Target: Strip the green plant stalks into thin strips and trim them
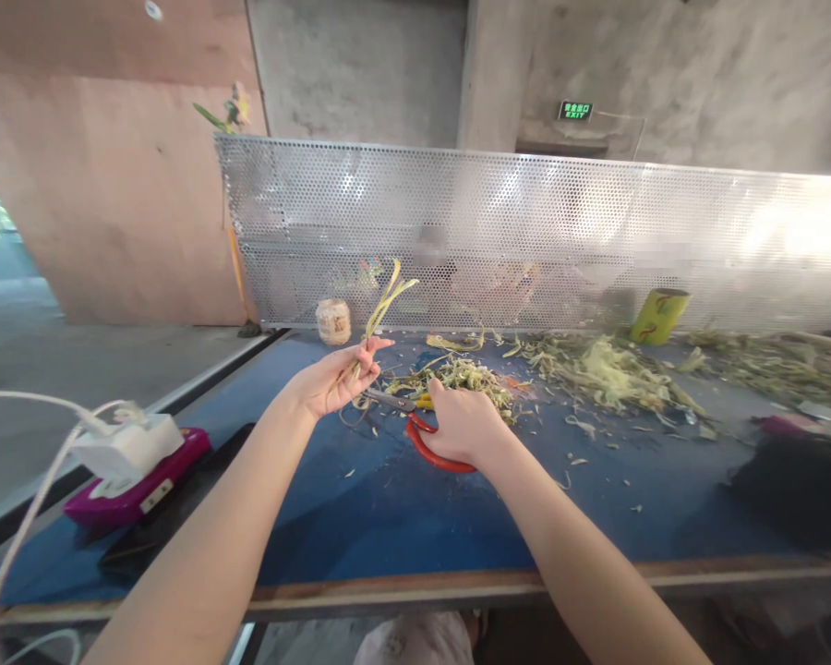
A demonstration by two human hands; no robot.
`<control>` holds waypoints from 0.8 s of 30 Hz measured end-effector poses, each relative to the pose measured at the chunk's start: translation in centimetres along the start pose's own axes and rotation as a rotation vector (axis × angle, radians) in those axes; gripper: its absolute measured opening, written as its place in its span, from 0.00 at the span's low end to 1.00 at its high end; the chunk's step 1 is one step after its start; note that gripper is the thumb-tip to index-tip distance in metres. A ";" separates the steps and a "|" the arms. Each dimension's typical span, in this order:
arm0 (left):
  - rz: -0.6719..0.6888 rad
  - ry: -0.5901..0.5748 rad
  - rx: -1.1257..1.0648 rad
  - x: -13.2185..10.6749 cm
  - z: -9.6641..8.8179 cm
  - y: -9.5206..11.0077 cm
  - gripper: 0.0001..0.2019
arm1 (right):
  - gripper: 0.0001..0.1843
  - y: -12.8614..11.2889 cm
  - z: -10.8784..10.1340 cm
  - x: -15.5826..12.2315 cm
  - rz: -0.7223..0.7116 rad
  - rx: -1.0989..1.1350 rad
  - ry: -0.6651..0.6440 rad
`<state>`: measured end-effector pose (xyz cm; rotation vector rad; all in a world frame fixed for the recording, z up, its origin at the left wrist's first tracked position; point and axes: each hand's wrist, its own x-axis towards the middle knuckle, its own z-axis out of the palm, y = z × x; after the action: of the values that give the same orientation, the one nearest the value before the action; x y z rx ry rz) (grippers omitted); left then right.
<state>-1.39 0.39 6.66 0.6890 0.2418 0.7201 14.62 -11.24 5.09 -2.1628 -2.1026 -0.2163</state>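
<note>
Pinched in the fingers of my left hand [339, 377] is a small bunch of pale yellow-green plant strips [383, 309], its tips pointing up. My right hand [465, 420] is wrapped round the red handle of a pair of scissors [429, 445]. The grey blades [388, 400] point left, just below my left fingers. Whether the blades touch the lower ends of the strips, I cannot make out. Behind my right hand lies a heap of cut plant bits [475, 377]. Something yellow [424, 403] shows beside the scissors.
On the blue tabletop [388, 526], a larger pile of plant fibre [609, 369] lies right of centre. A wrapped jar [333, 321] and a yellow-green cylinder [659, 316] stand along the perforated metal screen [402, 203]. At left are a magenta power strip [138, 489] and white charger [128, 445].
</note>
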 end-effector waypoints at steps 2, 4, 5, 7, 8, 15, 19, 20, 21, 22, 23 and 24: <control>-0.002 -0.014 0.008 0.0 -0.1 0.0 0.23 | 0.25 0.0 -0.1 0.0 -0.008 0.004 -0.013; -0.009 -0.019 0.020 0.1 -0.2 0.1 0.22 | 0.25 0.0 -0.2 -0.1 -0.012 0.001 -0.008; -0.010 -0.019 0.025 0.1 -0.3 0.1 0.21 | 0.24 0.0 -0.3 -0.1 -0.014 0.000 -0.002; -0.012 -0.016 0.037 0.2 -0.4 0.1 0.21 | 0.24 -0.1 -0.3 -0.1 -0.017 0.001 -0.002; -0.011 -0.015 0.040 0.2 -0.4 0.1 0.21 | 0.24 -0.1 -0.3 -0.1 -0.018 0.002 -0.005; 0.009 -0.025 0.027 0.1 -0.4 0.1 0.23 | 0.24 -0.1 -0.2 0.0 -0.021 -0.002 -0.008; 0.000 -0.026 0.026 0.1 -0.4 0.1 0.23 | 0.25 0.0 -0.1 0.0 -0.025 0.002 -0.013; -0.001 -0.027 0.028 0.1 -0.4 0.1 0.23 | 0.25 0.0 -0.1 0.0 -0.023 0.001 -0.021; -0.001 -0.028 0.032 0.1 -0.5 0.1 0.23 | 0.25 0.0 -0.2 0.0 -0.022 -0.001 -0.029; -0.002 -0.029 0.037 0.1 -0.5 0.2 0.22 | 0.25 -0.1 -0.2 0.0 -0.020 -0.004 -0.037; -0.002 -0.030 0.040 0.1 -0.5 0.2 0.22 | 0.25 -0.1 -0.2 0.0 -0.019 -0.006 -0.043; -0.001 -0.030 0.042 0.2 -0.5 0.2 0.22 | 0.25 -0.1 -0.3 0.0 -0.018 -0.006 -0.047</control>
<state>-1.59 0.84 6.37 0.7389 0.2303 0.7052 14.53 -11.30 5.35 -2.1743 -2.1502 -0.1755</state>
